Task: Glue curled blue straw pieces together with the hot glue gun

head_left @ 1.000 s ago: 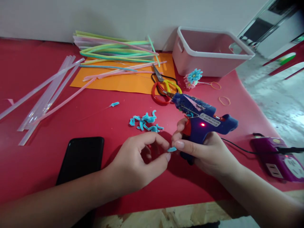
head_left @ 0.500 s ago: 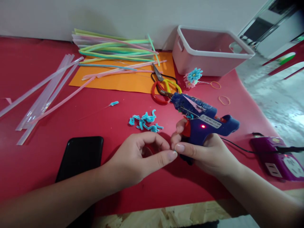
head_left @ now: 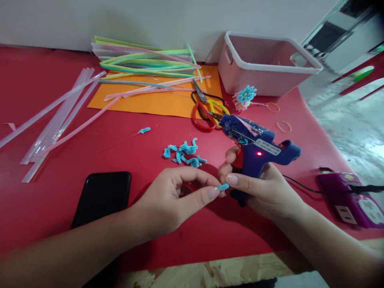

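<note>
Between thumb and forefinger my left hand (head_left: pixel 180 200) pinches a short blue piece of pipe cleaner (head_left: pixel 223 187). My right hand (head_left: pixel 267 188) is wrapped round the handle of a blue hot glue gun (head_left: pixel 255 148), whose red light glows; its thumb tip is beside the blue piece. The gun's nozzle points left, near the scissors (head_left: pixel 202 96) with red and yellow handles. Just beyond my hands lies a small heap of curled blue pipe cleaner pieces (head_left: pixel 184 153). A thin stem with a blue tip (head_left: pixel 145 130) lies further left.
Clear glue sticks (head_left: pixel 60 116) and a black phone (head_left: pixel 102 196) lie left. Coloured pipe cleaners (head_left: pixel 144 60) rest on orange paper (head_left: pixel 129 105) at the back. A pink basket (head_left: pixel 258 76), a blue-and-pink flower (head_left: pixel 246 96) and a purple power strip (head_left: pixel 351 200) are right.
My hands have drawn slightly apart, and the blue piece now shows between my left fingertips. The glue gun has shifted a little right and tilted.
</note>
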Motion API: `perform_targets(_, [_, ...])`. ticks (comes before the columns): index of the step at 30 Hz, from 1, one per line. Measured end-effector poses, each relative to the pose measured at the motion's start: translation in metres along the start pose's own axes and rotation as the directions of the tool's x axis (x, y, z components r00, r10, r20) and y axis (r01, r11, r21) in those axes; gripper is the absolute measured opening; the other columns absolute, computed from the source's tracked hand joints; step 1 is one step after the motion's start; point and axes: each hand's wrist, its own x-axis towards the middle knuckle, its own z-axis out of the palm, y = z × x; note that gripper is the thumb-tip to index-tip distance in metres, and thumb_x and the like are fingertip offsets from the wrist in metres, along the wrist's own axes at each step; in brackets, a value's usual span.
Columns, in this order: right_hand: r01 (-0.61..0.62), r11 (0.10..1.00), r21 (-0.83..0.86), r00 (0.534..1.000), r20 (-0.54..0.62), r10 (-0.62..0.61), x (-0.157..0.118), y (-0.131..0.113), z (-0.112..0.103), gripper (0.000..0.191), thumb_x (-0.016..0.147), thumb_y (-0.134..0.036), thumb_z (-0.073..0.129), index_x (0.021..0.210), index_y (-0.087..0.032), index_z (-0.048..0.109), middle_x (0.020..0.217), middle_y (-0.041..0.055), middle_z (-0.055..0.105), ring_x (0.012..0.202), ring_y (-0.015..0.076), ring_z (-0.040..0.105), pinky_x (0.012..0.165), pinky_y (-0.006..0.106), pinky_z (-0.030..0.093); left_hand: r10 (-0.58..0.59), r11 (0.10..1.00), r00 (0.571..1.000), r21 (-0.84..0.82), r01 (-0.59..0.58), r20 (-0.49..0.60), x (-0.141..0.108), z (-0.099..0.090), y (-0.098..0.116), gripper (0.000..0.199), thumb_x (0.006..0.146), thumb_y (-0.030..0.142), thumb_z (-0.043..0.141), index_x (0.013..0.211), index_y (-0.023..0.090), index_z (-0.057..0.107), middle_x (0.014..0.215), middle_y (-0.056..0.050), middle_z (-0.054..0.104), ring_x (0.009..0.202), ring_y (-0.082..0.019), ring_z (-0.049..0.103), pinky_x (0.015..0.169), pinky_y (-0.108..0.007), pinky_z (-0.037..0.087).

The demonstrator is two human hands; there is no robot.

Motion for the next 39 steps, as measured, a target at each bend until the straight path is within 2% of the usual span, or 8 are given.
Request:
perform_targets(7, [-0.010,0.995,-0.103,0.996,-0.084,0.001,0.000,0.002,0.001,0.039,0.075,-0.036,0.086,0.099,-0.025,0.057,0.074,-0.0044,0.070,0.060,0.0152,0.069,0.060,0.029,0.058,0.003,0.998,1.000,-0.066,-0.003,-0.002,0.000,0.000,0.000,0.002,0.085,0.020,0.072,0.084,0.020,0.074,0.087,-0.003,0.082,0.077,-0.014,0.073,0.068,-0.023,0.055])
perform_targets(10, [0.071,0.946,-0.316,0.972,-0.190,-0.136,-0.001,0.006,-0.004,0.034,0.077,-0.041,0.084,0.098,-0.026,0.061,0.078,-0.0026,0.070,0.066,0.0165,0.068,0.066,0.032,0.059,0.032,0.996,0.998,-0.083,-0.037,-0.054,0.002,0.000,0.001,0.004,0.084,0.016,0.074,0.081,0.019,0.074,0.080,-0.002,0.080,0.068,-0.011,0.068,0.063,-0.020,0.052])
perform_targets(14, [0.205,0.613,-0.763,0.891,-0.113,-0.440,-0.004,0.009,-0.015,0.015,0.087,-0.040,0.073,0.086,-0.027,0.066,0.080,0.0014,0.070,0.076,0.0204,0.069,0.075,0.035,0.058,0.035,0.978,0.982,-0.196,-0.072,-0.186,0.006,-0.002,0.000,0.007,0.083,0.020,0.078,0.079,0.018,0.072,0.073,0.001,0.075,0.053,-0.005,0.052,0.051,-0.018,0.042])
perform_targets(17, [0.250,0.376,-0.892,0.871,0.037,-0.491,-0.010,0.008,-0.018,0.010,0.087,-0.033,0.073,0.088,-0.028,0.064,0.070,-0.0007,0.066,0.056,0.0162,0.060,0.058,0.030,0.051,-0.004,0.939,0.968,-0.334,-0.082,-0.250,0.008,-0.005,-0.002,0.013,0.081,0.027,0.081,0.080,0.018,0.072,0.077,0.001,0.074,0.054,-0.005,0.050,0.051,-0.017,0.042])
perform_targets(24, [0.242,0.213,-0.946,0.836,0.092,-0.540,-0.012,0.002,-0.009,0.017,0.082,-0.022,0.071,0.082,-0.027,0.055,0.057,-0.0056,0.053,0.044,0.0099,0.039,0.047,0.027,0.038,-0.044,0.823,0.973,-0.561,-0.093,-0.226,0.009,-0.007,-0.001,0.025,0.069,0.028,0.093,0.077,0.018,0.071,0.075,0.004,0.071,0.056,-0.003,0.051,0.052,-0.014,0.045])
perform_targets(31, [0.414,0.225,-0.882,0.806,0.240,-0.542,-0.012,0.003,-0.019,0.023,0.075,-0.016,0.073,0.085,-0.028,0.056,0.059,-0.0070,0.056,0.043,0.0090,0.042,0.045,0.025,0.039,-0.054,0.845,0.975,-0.531,-0.071,-0.216,0.009,-0.005,0.001,0.024,0.071,0.027,0.090,0.077,0.018,0.069,0.073,0.003,0.069,0.056,-0.004,0.050,0.052,-0.015,0.044])
perform_targets(36, [0.208,0.581,-0.787,0.908,-0.065,-0.414,-0.007,0.007,-0.017,0.016,0.085,-0.036,0.074,0.082,-0.025,0.063,0.070,-0.0007,0.069,0.058,0.0151,0.062,0.056,0.029,0.051,-0.042,0.929,0.989,-0.370,-0.015,-0.145,0.007,-0.005,-0.002,0.017,0.080,0.025,0.082,0.079,0.018,0.067,0.074,0.003,0.067,0.055,-0.005,0.051,0.053,-0.018,0.041])
perform_targets(39, [0.187,0.824,-0.535,0.963,-0.065,-0.261,-0.002,0.006,-0.012,0.023,0.082,-0.044,0.079,0.085,-0.025,0.066,0.081,0.0001,0.074,0.068,0.0166,0.068,0.064,0.030,0.057,0.033,0.981,0.995,-0.186,-0.050,-0.092,0.006,-0.004,-0.004,0.010,0.087,0.020,0.073,0.081,0.017,0.065,0.077,0.002,0.068,0.053,-0.004,0.049,0.050,-0.019,0.037])
